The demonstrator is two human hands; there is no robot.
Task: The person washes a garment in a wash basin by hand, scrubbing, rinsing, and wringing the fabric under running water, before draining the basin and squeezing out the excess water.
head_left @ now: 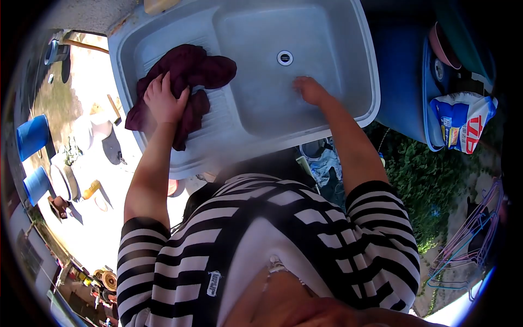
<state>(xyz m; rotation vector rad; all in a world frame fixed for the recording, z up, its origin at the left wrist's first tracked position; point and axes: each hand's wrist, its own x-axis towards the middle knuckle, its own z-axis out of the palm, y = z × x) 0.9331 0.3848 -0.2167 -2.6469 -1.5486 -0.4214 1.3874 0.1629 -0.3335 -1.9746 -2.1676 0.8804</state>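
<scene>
A dark maroon cloth (188, 68) lies bunched on the ribbed washboard side of a grey-blue laundry sink (261, 117). My left hand (165, 101) is on the cloth, its thumb and fingers closed over a fold. Over the sink's deeper basin is my right hand (309, 90), with nothing seen in it and its fingers loosely bent and apart. The drain (285, 58) sits just above and left of that hand. The cloth's underside and the tips of some right fingers are hard to see.
A blue barrel (400, 82) stands right of the sink, beside a white, blue and red bag (464, 121). Colored hangers (468, 240) are at lower right, below green plants (425, 180). Blue buckets (32, 136) stand on the sunny ground at left.
</scene>
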